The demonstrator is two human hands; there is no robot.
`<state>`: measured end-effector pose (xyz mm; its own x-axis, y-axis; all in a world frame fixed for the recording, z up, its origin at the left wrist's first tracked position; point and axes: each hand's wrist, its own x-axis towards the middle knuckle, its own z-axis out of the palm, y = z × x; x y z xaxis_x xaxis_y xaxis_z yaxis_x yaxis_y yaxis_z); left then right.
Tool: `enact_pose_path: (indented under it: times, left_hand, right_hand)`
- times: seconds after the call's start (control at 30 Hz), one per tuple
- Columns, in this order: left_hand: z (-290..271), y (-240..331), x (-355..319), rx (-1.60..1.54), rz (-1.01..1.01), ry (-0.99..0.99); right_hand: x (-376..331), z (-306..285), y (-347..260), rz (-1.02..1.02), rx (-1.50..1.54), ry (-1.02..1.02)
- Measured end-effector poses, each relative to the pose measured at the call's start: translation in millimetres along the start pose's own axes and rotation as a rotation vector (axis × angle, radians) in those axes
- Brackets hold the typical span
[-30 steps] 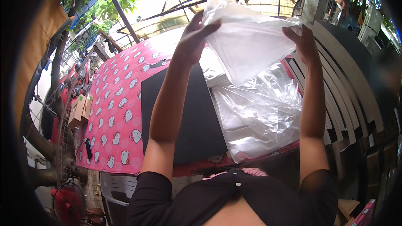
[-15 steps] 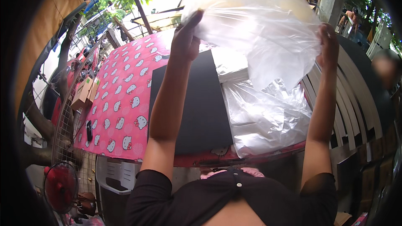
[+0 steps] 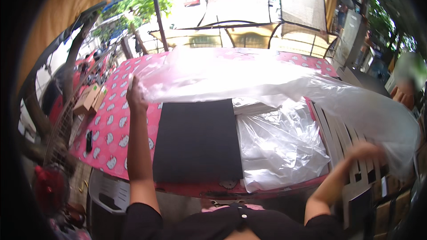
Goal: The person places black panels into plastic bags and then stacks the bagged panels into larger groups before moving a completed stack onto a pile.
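Head view, looking down over a table with a pink patterned tablecloth [image 3: 111, 129]. The left hand [image 3: 134, 95] is up over the cloth's left half, fingers closed tight on one corner of a big clear floppy plastic sheet [image 3: 267, 84]. That sheet is stretched out in the air across the far part of the table and runs off past its right edge, down toward the right hand [image 3: 367, 151]. The right hand is blurry and sits off the table's right side, just under the sheet's trailing end; can't tell whether it's actually gripping the plastic or not.

Flat on the table, about the middle, there's a black rectangular mat [image 3: 195, 142]. Right beside it on the right is a pile of crinkly clear plastic bags [image 3: 280, 146]. Over by the table's far left edge sit a couple of small brown cardboard boxes [image 3: 89, 99], with a small black object [image 3: 89, 141] nearer.
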<state>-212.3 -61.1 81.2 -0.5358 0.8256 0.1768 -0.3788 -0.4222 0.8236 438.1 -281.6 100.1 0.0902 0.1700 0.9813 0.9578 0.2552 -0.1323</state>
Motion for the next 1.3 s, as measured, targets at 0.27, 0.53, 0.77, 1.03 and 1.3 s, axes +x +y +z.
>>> enact_pose_path:
  times: [0.27, 0.53, 0.77, 1.03, 1.3]
  left_hand:
    - [9, 57, -57, 1.122, 1.284, -0.326]
    - [165, 51, -249, 0.424, 0.347, -1.175]
    - [122, 33, -214, 0.498, 0.101, -0.585]
    - [90, 23, -209, 0.143, -0.039, -0.456]
    - [107, 28, -199, 0.279, 0.224, -0.635]
  right_hand:
    - [-63, 20, -28, 0.434, -0.557, -1.085]
    - [22, 81, -189, 0.134, 0.94, -0.844]
    - [19, 103, -185, 0.262, 0.762, -0.665]
    - [-13, 119, -219, 0.469, 0.852, -0.868]
    - [40, 101, -225, 0.054, 0.58, -0.875]
